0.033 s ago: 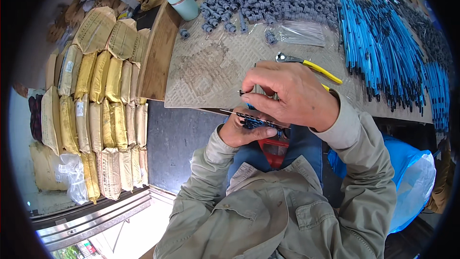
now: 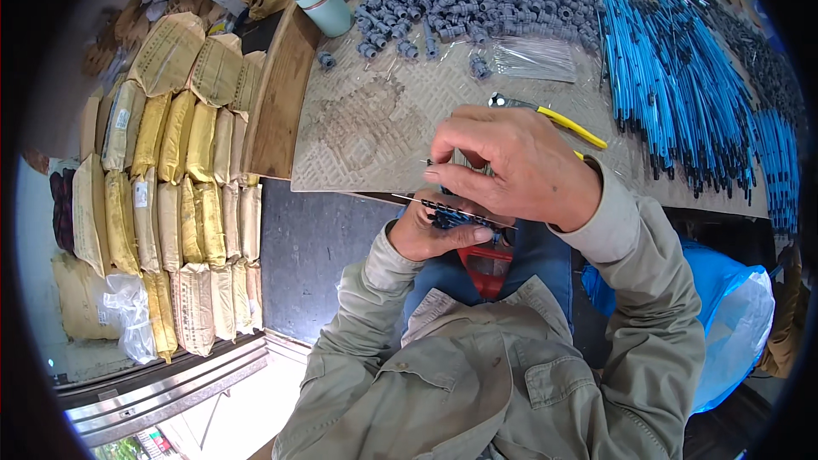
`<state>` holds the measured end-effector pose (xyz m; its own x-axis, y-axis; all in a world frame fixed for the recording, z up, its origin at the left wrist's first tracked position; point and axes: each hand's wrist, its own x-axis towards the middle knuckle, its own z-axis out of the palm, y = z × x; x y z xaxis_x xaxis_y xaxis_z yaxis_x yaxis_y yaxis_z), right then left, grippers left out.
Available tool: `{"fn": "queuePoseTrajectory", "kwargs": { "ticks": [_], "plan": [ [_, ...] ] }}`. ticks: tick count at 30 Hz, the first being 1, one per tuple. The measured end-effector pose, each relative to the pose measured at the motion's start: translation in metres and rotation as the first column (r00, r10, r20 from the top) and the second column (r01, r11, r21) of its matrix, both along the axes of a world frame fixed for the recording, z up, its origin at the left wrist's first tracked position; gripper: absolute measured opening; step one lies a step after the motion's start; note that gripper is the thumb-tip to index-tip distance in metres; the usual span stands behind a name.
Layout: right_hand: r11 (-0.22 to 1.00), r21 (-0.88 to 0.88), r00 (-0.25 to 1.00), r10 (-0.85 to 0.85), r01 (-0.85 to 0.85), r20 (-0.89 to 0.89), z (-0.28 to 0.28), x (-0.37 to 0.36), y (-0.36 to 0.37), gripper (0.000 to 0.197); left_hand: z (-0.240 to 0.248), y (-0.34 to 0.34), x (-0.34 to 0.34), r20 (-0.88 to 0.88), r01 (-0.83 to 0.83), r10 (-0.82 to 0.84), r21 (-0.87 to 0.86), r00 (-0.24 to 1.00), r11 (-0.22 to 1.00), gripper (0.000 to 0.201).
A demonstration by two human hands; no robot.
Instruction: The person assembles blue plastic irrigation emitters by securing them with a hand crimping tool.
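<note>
Close to the table's near edge, my left hand [image 2: 430, 230] is closed round a row of short blue rods with black ends [image 2: 452, 217]. A thin metal wire [image 2: 411, 198] crosses that row and sticks out to its left. Just above, my right hand [image 2: 511, 162] is closed, thumb and forefinger together, with small dark tips showing beside the thumb. Its fingers hide most of what they grip, so I cannot name it. Beyond the right hand lie end-cutting pliers [image 2: 558, 122] with yellow handles.
Grey plastic fittings [image 2: 477, 0] are heaped at the back of the worktable [image 2: 341, 153]. Thin metal wires [image 2: 535, 60] lie before them, and many blue rods [image 2: 673, 85] at the right. A pale green canister [image 2: 324, 8] stands back left. Stacked brown packages [image 2: 175, 136] fill the left side.
</note>
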<state>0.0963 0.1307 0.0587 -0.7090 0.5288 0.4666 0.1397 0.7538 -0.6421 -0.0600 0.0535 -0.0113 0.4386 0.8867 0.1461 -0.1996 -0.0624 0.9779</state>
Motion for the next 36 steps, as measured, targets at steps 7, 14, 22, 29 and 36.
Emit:
{"fn": "queuePoseTrajectory", "kwargs": {
  "ticks": [7, 14, 22, 29, 36],
  "plan": [
    [0.957, -0.247, 0.989, -0.147, 0.151, 0.037, 0.000, 0.046, 0.006, 0.021, -0.002, 0.006, 0.004, 0.021, 0.106, -0.104, -0.121, 0.994, 0.987, 0.026],
    [0.988, 0.011, 0.962, -0.149, 0.151, 0.228, -0.100, 0.065, -0.009, 0.048, -0.003, 0.010, 0.002, -0.056, 0.158, -0.155, 0.051, 0.986, 0.986, 0.025],
    [0.972, 0.100, 0.917, 0.163, -0.212, 0.365, -0.101, 0.038, 0.014, 0.057, -0.014, 0.012, 0.001, -0.157, 0.205, -0.179, 0.171, 0.971, 0.964, 0.031],
    [0.965, 0.141, 0.903, 0.147, -0.220, 0.403, -0.104, 0.038, 0.012, 0.055, -0.038, -0.019, 0.014, 0.032, 0.044, -0.043, -0.024, 0.999, 0.999, 0.038],
    [0.984, 0.068, 0.948, 0.137, -0.162, 0.287, -0.107, 0.035, 0.014, 0.053, -0.053, -0.022, 0.002, 0.014, 0.162, -0.161, -0.083, 0.987, 0.983, 0.050]
  ]
}}
